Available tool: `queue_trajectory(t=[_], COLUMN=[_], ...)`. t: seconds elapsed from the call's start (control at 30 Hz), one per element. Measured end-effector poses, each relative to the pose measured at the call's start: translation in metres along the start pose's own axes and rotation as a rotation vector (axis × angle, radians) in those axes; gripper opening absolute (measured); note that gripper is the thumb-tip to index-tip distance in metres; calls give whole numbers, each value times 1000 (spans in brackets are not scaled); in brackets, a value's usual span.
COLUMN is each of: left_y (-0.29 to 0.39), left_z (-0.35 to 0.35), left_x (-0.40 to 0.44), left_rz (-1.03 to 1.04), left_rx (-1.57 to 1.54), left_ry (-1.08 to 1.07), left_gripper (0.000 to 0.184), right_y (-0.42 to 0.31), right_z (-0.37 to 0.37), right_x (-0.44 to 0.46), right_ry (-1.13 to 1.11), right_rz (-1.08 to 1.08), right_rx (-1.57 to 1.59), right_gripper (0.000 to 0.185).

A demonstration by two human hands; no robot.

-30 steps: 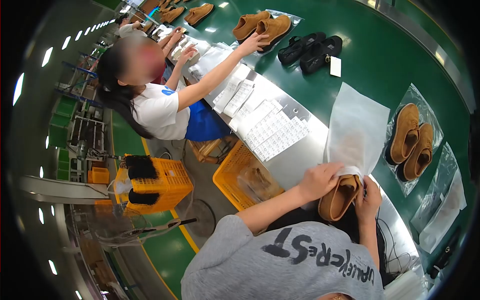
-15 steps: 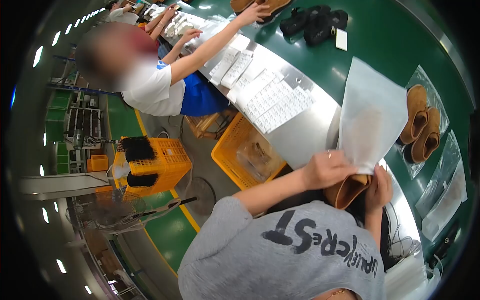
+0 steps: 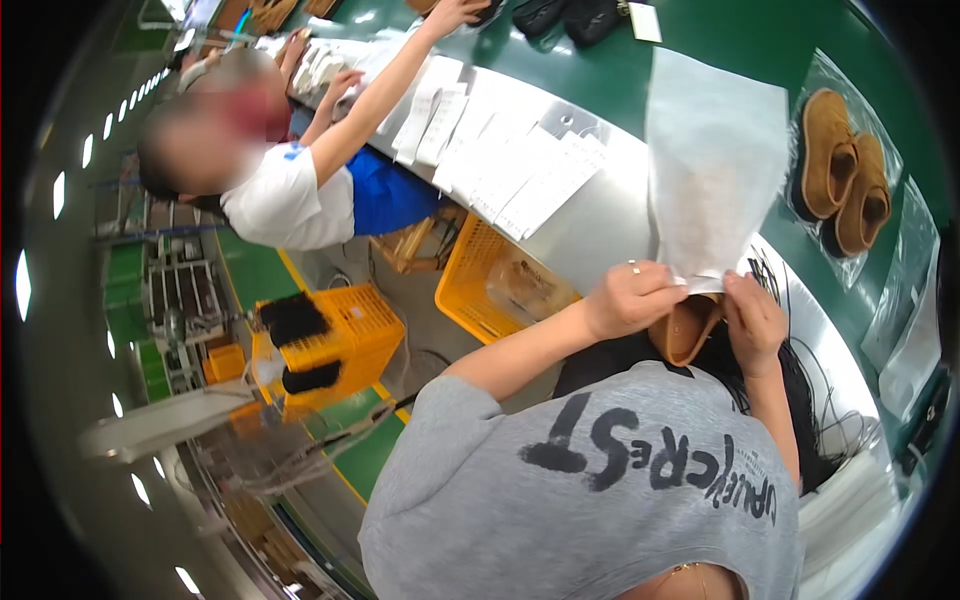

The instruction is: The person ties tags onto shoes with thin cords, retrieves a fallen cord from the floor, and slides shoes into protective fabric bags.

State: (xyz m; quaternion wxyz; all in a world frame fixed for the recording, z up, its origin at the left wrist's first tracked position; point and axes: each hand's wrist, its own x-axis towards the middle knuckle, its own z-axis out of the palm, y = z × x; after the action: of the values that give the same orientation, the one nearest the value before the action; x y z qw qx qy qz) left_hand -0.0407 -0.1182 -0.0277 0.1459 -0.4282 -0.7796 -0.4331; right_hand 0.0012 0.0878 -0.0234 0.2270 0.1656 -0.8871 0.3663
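A white translucent bag (image 3: 712, 150) stands out from my hands, its open end toward me. A brown shoe (image 3: 686, 330) sits partly in the mouth of the bag, and its open heel part shows below the edge. My left hand (image 3: 637, 297), with a ring on one finger, pinches the left side of the bag's edge. On the right side, my right hand (image 3: 753, 318) grips the same edge between thumb and fingers. A darker shape shows dimly through the bag.
Brown shoes (image 3: 843, 172) lie on clear plastic on the green belt, near another clear bag (image 3: 905, 300). Label sheets (image 3: 520, 170) cover the metal table edge. Yellow crates (image 3: 465, 285) stand at left. A co-worker's hand (image 3: 455, 15) reaches toward shoes; black shoes (image 3: 575, 18) have a tag.
The view has shifted, so the belt things sit higher. My right hand has moved up from beside the shoe to pinch the bag's edge. My left hand still holds the bag.
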Motion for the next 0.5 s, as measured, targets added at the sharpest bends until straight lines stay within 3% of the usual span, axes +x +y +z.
queue_trajectory(t=[0.07, 0.13, 0.33, 0.47, 0.5], left_y=[-2, 0, -1, -2, -2], left_z=[-8, -8, -8, -4, 0], left_x=[-3, -4, -11, -22, -26], left_rz=[56, 87, 188, 33, -21], left_rx=[52, 56, 99, 67, 86], left_ry=[-14, -43, -99, -82, -37], left_gripper=[19, 20, 28, 29, 31], right_y=[0, -1, 6, 11, 12], right_z=[1, -5, 1, 13, 17], right_x=[-2, -6, -24, -16, -17], right_ry=[-11, -22, 3, 27, -18], right_rz=[17, -97, -66, 114, 241], right_rx=[-30, -48, -39, -174, -217], right_gripper=[19, 22, 27, 28, 30])
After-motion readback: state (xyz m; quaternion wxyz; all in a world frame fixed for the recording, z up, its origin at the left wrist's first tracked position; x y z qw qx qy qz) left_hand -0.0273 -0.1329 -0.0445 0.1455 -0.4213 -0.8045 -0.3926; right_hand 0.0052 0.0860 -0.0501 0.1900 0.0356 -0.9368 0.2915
